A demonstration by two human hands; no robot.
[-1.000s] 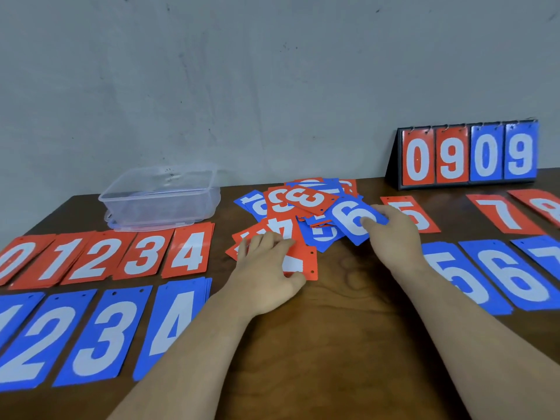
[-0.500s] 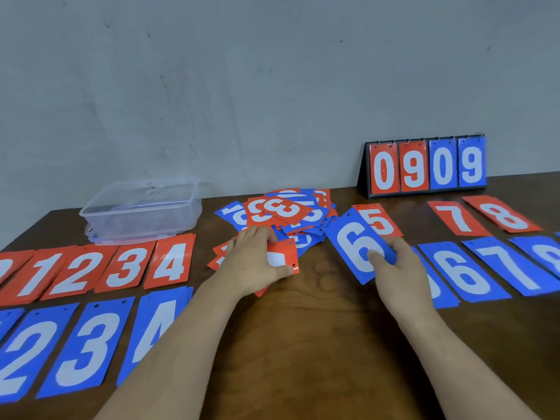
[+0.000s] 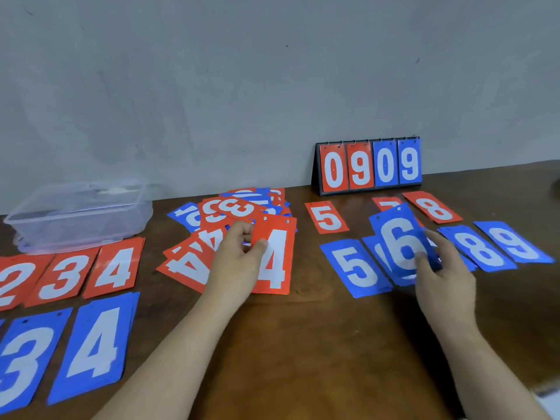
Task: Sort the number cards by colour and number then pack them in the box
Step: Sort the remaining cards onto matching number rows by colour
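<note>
My left hand (image 3: 239,259) pinches a red 4 card (image 3: 277,262) by its upper left edge, just in front of the mixed pile of red and blue cards (image 3: 239,207). My right hand (image 3: 442,280) holds a blue 6 card (image 3: 400,247), tilted up over the blue 6 spot in the blue row, between the blue 5 (image 3: 354,268) and the blue 8 (image 3: 481,253). Sorted red cards 2, 3, 4 (image 3: 115,268) and blue cards 3, 4 (image 3: 94,344) lie at the left. The clear plastic box (image 3: 78,213) stands at the back left.
A red 5 (image 3: 327,218), a partly hidden red 7 and a red 8 (image 3: 433,207) lie at the back right, with a blue 9 (image 3: 515,242) beside the 8. A flip scoreboard showing 0909 (image 3: 369,166) stands against the grey wall. More red 4 cards (image 3: 188,262) lie beside my left hand.
My right hand carried the blue 6 from the pile rightward to the blue row. My left hand lifted a red 4 card out of the pile's front edge.
</note>
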